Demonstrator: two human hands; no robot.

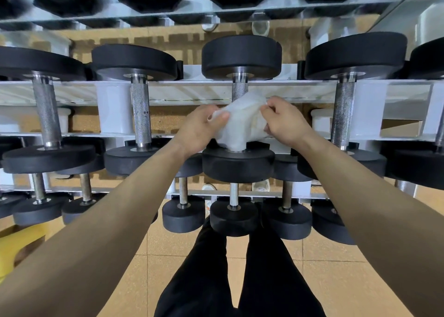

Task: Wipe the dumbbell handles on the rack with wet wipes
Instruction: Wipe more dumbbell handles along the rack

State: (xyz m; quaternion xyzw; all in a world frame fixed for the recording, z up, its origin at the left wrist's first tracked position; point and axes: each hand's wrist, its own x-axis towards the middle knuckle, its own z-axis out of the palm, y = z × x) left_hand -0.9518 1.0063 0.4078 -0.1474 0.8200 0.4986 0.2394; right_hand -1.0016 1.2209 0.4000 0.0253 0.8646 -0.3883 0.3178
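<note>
A white wet wipe (240, 124) is draped over the knurled steel handle (239, 89) of the middle dumbbell (241, 57) on the white rack (115, 107). My left hand (199, 129) pinches the wipe's left edge with thumb and fingers. My right hand (284, 121) pinches its right edge. The wipe hides most of the handle; only the top part shows above it. The dumbbell's near black head (237, 164) sits just below my hands.
More black dumbbells with bare steel handles lie to the left (140, 115) and right (342, 115) on the same tier. Smaller dumbbells (234, 214) fill the lower tier, larger ones the top tier. A yellow object (14, 247) sits on the tan floor at left. My black trouser legs stand below.
</note>
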